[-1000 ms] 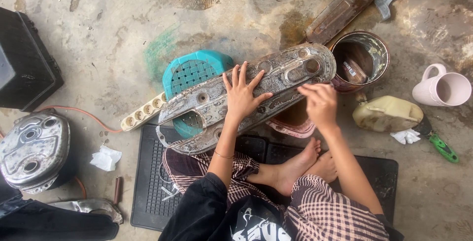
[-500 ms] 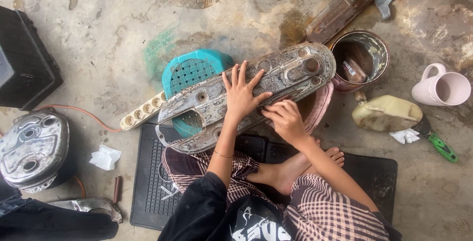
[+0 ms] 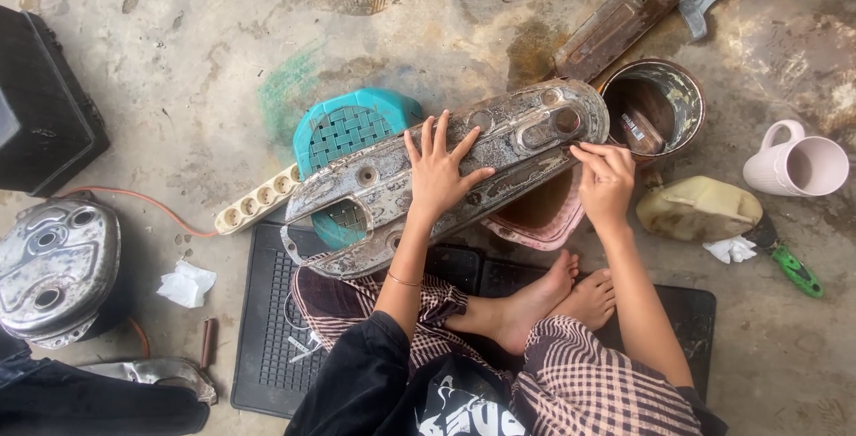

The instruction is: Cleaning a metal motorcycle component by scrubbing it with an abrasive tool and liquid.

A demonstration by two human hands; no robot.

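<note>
The left hand (image 3: 439, 173) lies flat with fingers spread wide on the middle of the long metal cover (image 3: 446, 173), pressing it down and gripping nothing; the cover rests slantwise across a teal plastic stool (image 3: 343, 128) to that hand's left and a pink basin (image 3: 544, 213) below the right hand, just beyond the person's bare feet. The right hand (image 3: 606, 182) is at the cover's broad end, fingers bent and drawn close together, fingertips (image 3: 584, 149) touching the lower edge near the round holes (whether they pinch a small rag or tool I cannot tell). By its look the cover is stiff cast or pressed metal, fairly heavy, grimy and perhaps slick; the raised rim and the openings look like the surest places to take hold, one hand at each end. Beyond the right hand stands a rusty tin can (image 3: 651, 111); to its right lie a yellowish jug (image 3: 700, 209) and a pale pitcher (image 3: 802, 164) on the concrete floor (image 3: 178, 61).
</note>
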